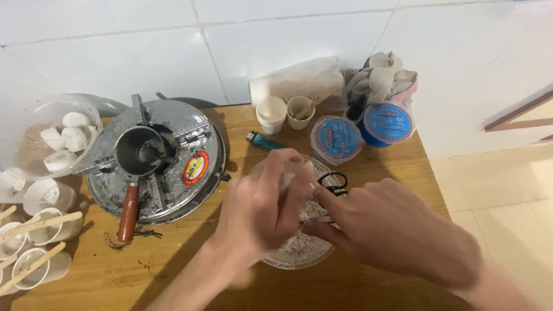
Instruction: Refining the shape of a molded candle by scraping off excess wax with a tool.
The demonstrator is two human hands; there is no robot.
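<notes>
At the lower centre of the frame, both hands meet over a clear bowl (pixel 299 253) of pale shredded filling on the wooden surface (pixel 173 270). The left hand (pixel 262 207) pinches a small white piece (pixel 294 173); the right hand (pixel 391 230) reaches in, its grip unclear, just beside black-handled scissors (pixel 334 181).

White tiled wall (pixel 299 34) behind, wooden table (pixel 173 270) against it, pale tiled floor (pixel 501 190) at right, soft even light

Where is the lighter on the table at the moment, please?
In the head view, the blue-green lighter lies on the wooden table towards the back, just left of centre, beside the white paper cup and beyond the left hand.
</notes>
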